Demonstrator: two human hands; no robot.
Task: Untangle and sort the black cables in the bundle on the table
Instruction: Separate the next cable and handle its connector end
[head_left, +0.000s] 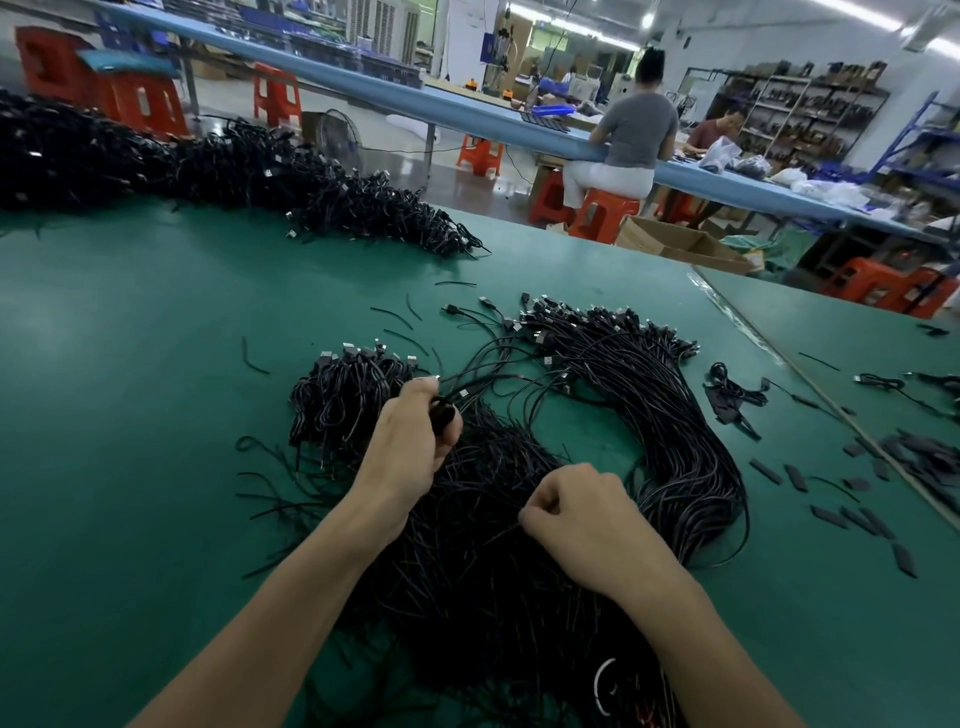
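From my end: L hand (410, 447) is fisted round a small handful of strands (443, 413), gripped close behind their plugs, which fan out past the thumb toward the far side. R hand (582, 525) has its fingers curled, thumb and forefinger pinching one thin strand (501, 535) low over the tangle. It reads as a pinch, tho the knuckles partly hide the contact.

The bundle (675, 415) lies on the green table (130, 389) right in front, under and between both forearms. It's a dense matted tangle nearest me, curving round to the right into a neater sweep that ends in a row of plug ends (597, 325) at the far side. A separate looped bunch (343, 395) sits just left of the L hand, prob. ones already sorted. A much bigger pile (234, 166) is well apart at far left, and short black strips (872, 519) are scattered to the right.

Handling, my guess: the cables are light, thin and limp, so they'll drape and snag rather than spring free. The jackets look smooth, so a single strand could slip thru a loose pinch, and the plugs are the hard lumps that catch on neighbours. Best hold is just behind a plug, where there's something firm to grip. Then draw the strand out along its own length w/ the other hand pinning the mass down. Yanking sideways would prob. tighten knots. Nothing looks fragile except the joint at the plug — so pull steady, not sharp.
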